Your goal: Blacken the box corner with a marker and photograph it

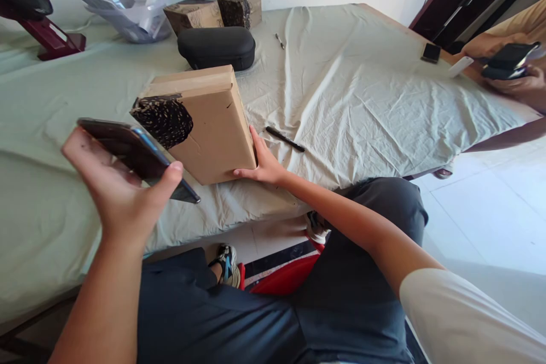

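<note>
My left hand [123,182] is wrapped round a dark smartphone [140,153], held tilted above the table at the left. Beside it stands a brown cardboard box [213,131] with a scribbled black patch on its left part. Against the box's lower right edge rests my right hand [264,160], its thumb on the near face and fingers along the right side. A black pen [285,139] lies on the cloth just right of that hand. Behind the box sits a black zipped case [216,48].
Two smaller cardboard boxes [239,7] and a translucent basket [132,25] stand by the wall. At far left is a dark red stand [60,40]. A wrinkled cloth [333,102] covers the table. Another person's hands [518,77] hold a dark object at the right, near a phone [430,53].
</note>
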`<state>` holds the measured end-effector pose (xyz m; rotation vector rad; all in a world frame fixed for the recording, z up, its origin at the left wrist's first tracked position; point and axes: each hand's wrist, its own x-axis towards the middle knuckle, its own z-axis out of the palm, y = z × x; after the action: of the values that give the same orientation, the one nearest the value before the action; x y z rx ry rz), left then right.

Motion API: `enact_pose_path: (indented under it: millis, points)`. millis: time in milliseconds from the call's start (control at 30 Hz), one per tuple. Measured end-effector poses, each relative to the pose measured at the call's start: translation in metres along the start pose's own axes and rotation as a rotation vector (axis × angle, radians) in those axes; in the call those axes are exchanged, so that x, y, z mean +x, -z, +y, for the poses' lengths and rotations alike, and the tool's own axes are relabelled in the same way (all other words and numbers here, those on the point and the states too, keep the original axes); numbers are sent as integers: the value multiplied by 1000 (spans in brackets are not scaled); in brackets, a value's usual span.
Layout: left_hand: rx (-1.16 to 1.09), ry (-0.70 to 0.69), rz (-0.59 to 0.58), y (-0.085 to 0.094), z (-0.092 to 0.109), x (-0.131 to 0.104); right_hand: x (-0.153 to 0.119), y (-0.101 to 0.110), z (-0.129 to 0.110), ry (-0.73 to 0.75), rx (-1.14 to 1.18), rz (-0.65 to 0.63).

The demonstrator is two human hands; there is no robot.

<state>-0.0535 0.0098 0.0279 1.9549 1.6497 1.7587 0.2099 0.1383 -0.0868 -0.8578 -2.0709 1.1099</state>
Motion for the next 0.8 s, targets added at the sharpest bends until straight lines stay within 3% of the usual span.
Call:
enact_pose_path:
  millis: [100,200,400,633,800]
  points:
    - [31,14,54,-17,18,0,0,0,-1,-8,2,0]
    - [32,55,104,-23,18,2,0,1,-1,-22,-2,-6]
    - [59,35,114,-21,8,4,0,1,-1,-26,-12,8]
    - [130,13,26,-16,-3,5,1,-1,0,3,-16,3]
    - [63,-43,150,-7,-29,15,1,-1,0,11,-37,17]
